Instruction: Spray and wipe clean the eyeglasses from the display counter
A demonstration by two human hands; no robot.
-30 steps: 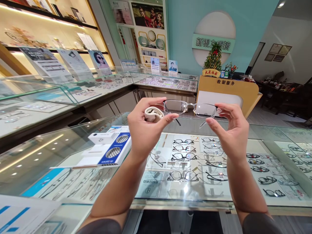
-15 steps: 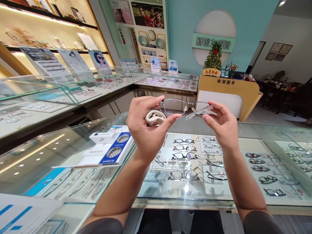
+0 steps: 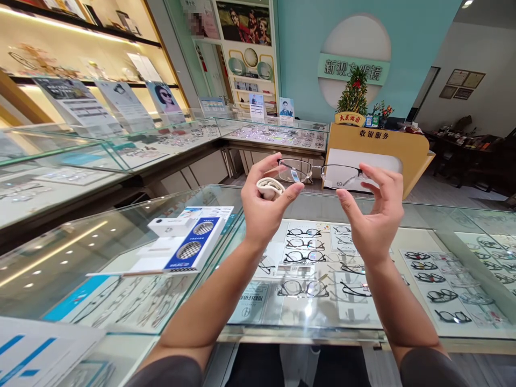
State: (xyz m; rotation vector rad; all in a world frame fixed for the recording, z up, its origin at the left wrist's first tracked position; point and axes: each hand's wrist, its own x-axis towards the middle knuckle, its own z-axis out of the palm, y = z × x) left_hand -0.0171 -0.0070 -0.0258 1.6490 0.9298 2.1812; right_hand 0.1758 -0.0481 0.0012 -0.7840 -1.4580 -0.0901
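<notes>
Both hands are up over the counter (image 3: 121, 242), and between them hang the glasses (image 3: 322, 172), level in the air above the counter's far edge. The left hand (image 3: 268, 207) pinches one lens end, thumb below and forefinger on top. Its other fingers are curled around a rolled pale cloth (image 3: 269, 188) tucked against the palm. The right hand (image 3: 373, 215) clamps the other end of the frame, thumb underneath and fingers hooked over the top rim. The lenses are clear under a dark upper rim, with a small mark on each. Whether the temples are folded, I cannot tell.

On the countertop, toward its left end, a blue and white box (image 3: 193, 244) lies with white boxes just beside it. Under the counter's glass, rows of frames (image 3: 302, 258) sit on pale trays, right below the hands. Beyond the counter stands a yellow desk (image 3: 379, 148) with a small tree (image 3: 353, 94) on top. Dark sleeves (image 3: 169, 376) show at the counter's near edge.
</notes>
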